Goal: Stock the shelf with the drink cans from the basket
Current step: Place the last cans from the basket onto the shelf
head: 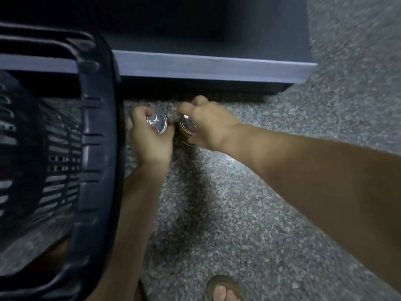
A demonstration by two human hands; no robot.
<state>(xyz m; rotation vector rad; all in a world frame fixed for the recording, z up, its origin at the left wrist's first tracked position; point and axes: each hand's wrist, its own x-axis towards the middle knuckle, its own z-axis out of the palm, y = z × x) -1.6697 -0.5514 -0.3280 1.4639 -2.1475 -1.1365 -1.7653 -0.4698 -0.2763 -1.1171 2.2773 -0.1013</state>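
Head view: left hand (152,137) gripping silver-topped drink can (158,123), right hand (208,124) gripping gold can (187,129); probably rigid, smooth, best held around sides, near shelf (217,66) front edge.

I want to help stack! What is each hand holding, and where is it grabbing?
Each hand holds one can near its top: left hand on the silver-topped can, right hand on the gold-rimmed can.

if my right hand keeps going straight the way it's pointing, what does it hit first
Probably the dark gap under the shelf's grey front edge. The right hand, gripping a can, points there over bare floor; depth is unclear.
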